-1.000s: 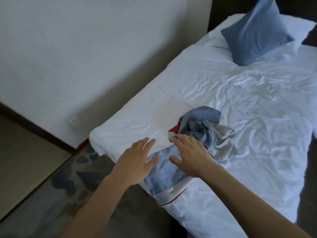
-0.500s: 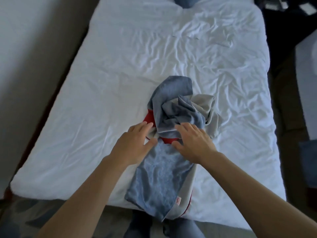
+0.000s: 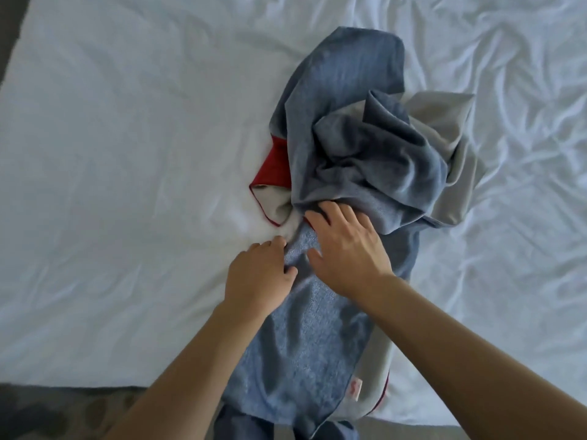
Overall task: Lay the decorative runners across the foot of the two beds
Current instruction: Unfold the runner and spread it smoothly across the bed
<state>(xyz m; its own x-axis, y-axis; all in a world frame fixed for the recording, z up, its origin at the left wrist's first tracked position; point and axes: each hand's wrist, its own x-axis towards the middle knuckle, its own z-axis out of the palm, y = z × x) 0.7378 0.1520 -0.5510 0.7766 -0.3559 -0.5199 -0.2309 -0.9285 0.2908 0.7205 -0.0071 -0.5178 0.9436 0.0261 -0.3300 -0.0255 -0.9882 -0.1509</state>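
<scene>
Both hands work the crumpled blue runner (image 3: 343, 160) at the near middle of the bed (image 3: 111, 185): left hand (image 3: 259, 276) pinches its left edge, right hand (image 3: 347, 249) lies flat on it. Better to find an end first, then draw it sideways; white sheet lies open left and right.
</scene>
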